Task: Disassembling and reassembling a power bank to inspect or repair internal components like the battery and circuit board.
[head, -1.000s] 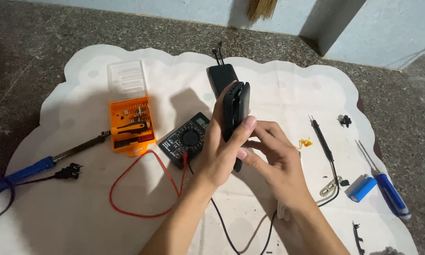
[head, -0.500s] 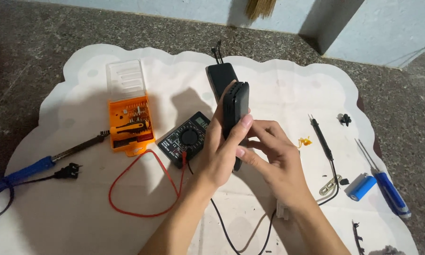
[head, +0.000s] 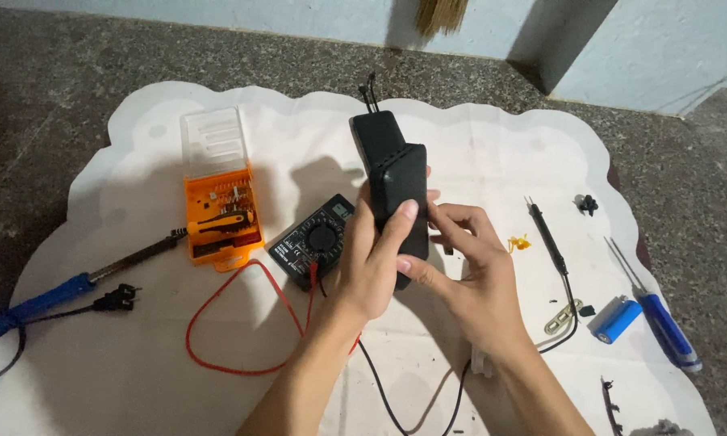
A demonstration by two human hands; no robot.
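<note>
Both of your hands grip the black plastic case (head: 397,198), raised above the white mat (head: 493,145): your left hand (head: 373,262) wraps its near side, your right hand (head: 468,266) pinches its lower edge. Just behind your left hand lies the black multimeter (head: 313,240), beside the orange screwdriver kit (head: 221,216).

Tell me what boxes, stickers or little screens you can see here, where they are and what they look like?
Multimeter: on the white mat just left of the left hand; black, round dial, small grey screen at its far end.
Bit case: left of the multimeter; orange tray, clear lid open.
Black box: held in both hands, the right hand beside it; no label visible.
Blue battery: at the right; small cylinder.
</note>
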